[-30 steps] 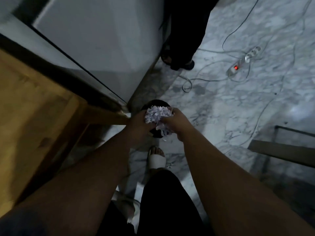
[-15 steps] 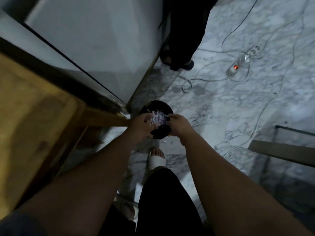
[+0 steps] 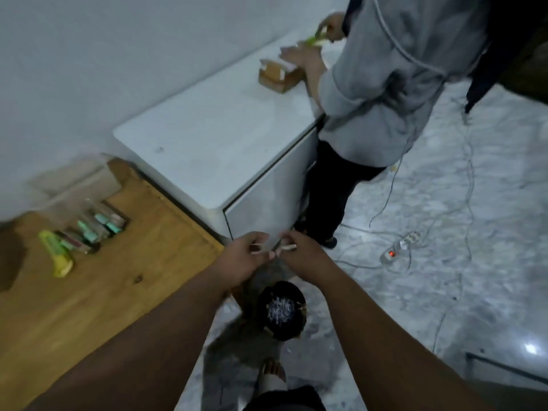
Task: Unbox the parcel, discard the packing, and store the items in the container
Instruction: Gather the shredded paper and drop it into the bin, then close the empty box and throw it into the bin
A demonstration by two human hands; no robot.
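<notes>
Shredded paper packing (image 3: 280, 310) now lies in the black bin (image 3: 281, 314) on the floor at six o'clock, where half a second ago both hands were pushing it down; the left hand (image 3: 241, 259) and right hand (image 3: 299, 256) have since risen and meet fingertip to fingertip, seemingly pinching a last pale scrap, though blur keeps me from telling for sure. Loose bits could flutter past the bin onto the marble floor (image 3: 444, 277). Unboxed items (image 3: 98, 229) lie at nine o'clock on the wooden surface (image 3: 118, 292), near the clear container (image 3: 74, 185).
</notes>
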